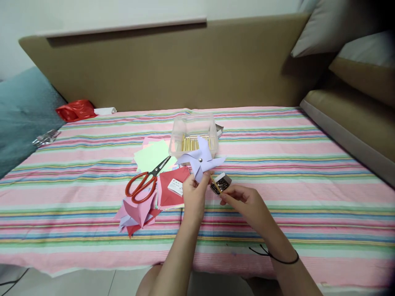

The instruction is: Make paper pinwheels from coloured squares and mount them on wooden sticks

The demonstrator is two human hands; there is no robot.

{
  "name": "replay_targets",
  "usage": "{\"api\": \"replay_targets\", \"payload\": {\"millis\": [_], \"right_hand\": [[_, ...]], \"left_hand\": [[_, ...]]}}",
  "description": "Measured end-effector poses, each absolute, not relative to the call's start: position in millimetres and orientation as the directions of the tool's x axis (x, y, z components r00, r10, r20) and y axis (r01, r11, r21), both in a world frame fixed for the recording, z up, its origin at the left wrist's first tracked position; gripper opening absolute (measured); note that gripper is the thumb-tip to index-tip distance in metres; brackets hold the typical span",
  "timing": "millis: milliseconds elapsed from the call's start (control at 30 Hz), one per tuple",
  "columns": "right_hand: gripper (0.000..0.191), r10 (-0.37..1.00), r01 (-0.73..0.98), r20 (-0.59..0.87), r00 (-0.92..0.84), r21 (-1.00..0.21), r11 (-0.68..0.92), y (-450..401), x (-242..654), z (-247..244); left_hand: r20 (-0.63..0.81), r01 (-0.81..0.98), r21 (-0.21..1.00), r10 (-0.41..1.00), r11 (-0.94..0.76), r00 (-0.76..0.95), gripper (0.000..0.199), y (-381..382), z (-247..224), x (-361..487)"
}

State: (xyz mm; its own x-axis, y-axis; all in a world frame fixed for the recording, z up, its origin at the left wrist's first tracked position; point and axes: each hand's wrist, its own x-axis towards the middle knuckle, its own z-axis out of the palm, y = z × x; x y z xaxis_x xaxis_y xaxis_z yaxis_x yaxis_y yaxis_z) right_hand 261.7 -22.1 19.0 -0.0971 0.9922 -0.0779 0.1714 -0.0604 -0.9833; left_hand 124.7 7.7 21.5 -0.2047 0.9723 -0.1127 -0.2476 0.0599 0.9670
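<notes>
A lavender paper pinwheel (pixel 196 159) with a round metal pin at its centre is pinched in my left hand (pixel 195 192), fingers closed at its lower blade. From behind it a thin wooden stick (pixel 215 185) slants down to the right, and my right hand (pixel 242 198) grips its lower end between thumb and fingers. How the stick meets the pinwheel is hidden. Just behind the stick stands a small open box of metal pins (pixel 222 183). Beyond the pinwheel is a clear plastic container (pixel 194 123) with several wooden sticks inside.
Scissors with red handles (pixel 141 187) lie left of my hands, over pale green paper (pixel 155 155). Near them are red paper squares (pixel 169 181) with a white card (pixel 175 187) on top, and folded pinwheel papers (pixel 135 211). A red plastic bag (pixel 76 111) lies far left on the striped cloth (pixel 277 164).
</notes>
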Motion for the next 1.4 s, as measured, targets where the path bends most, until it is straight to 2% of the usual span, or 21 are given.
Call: {"api": "replay_targets", "payload": {"millis": [267,433,567,733,967,1067,1167,1300,1400], "right_hand": [[0.027,0.999,0.147,-0.043,-0.023,-0.988,-0.039,-21,268,13],[0.029,0.993,0.126,-0.090,-0.071,-0.989,-0.081,-20,269,10],[0.028,0.993,0.127,-0.092,-0.072,-0.988,-0.083,-21,269,10],[0.030,0.978,0.072,-0.168,-0.127,-0.985,-0.159,-21,268,8],[0.028,0.984,0.170,-0.109,-0.139,-0.982,-0.085,-19,269,7],[0.026,0.996,0.133,-0.071,-0.056,-0.989,-0.063,-19,272,9],[0.022,0.990,0.112,-0.045,0.134,-0.992,-0.061,-15,282,7],[0.026,0.903,0.072,-0.097,0.419,-0.988,-0.140,-7,305,-4],[0.027,0.843,0.081,-0.105,0.527,-0.982,-0.173,2,321,-17]], "left_hand": [[-0.144,-0.232,0.960,0.987,0.156,0.069,0.022,5,23,132],[-0.150,-0.327,0.934,0.989,0.142,0.001,0.025,5,23,132],[-0.163,-0.316,0.937,0.987,0.153,-0.007,0.027,6,24,132],[-0.153,-0.293,0.944,0.988,0.149,0.008,0.025,6,23,131],[-0.149,-0.260,0.951,0.985,0.165,0.082,0.026,7,20,131],[-0.133,-0.237,0.957,0.980,0.165,0.147,0.024,6,19,131],[-0.120,-0.160,0.976,0.977,0.149,0.176,0.026,6,16,130],[-0.137,-0.079,0.986,0.981,0.149,0.139,0.026,7,16,127],[-0.151,-0.091,0.983,0.982,0.162,0.114,0.023,8,19,126]]}}
